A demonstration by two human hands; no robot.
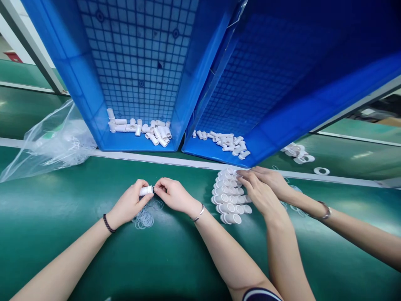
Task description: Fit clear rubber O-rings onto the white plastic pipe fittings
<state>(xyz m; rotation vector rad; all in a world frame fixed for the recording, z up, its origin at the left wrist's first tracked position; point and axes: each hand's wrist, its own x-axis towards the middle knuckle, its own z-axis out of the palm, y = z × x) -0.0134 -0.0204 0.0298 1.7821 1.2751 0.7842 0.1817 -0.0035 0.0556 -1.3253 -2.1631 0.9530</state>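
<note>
White plastic forms the cylindrical tube (146,191) the left hand (129,205) grips (thin translucent rings (144,220) nearby). Whether the right hand (176,195), at its end, pinches anything, I cannot tell.

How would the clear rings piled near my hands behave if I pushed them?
The clear rings look thin, so they're probably light and flexible. They lie loosely overlapping on the green table, so a push would likely spread them.
</note>
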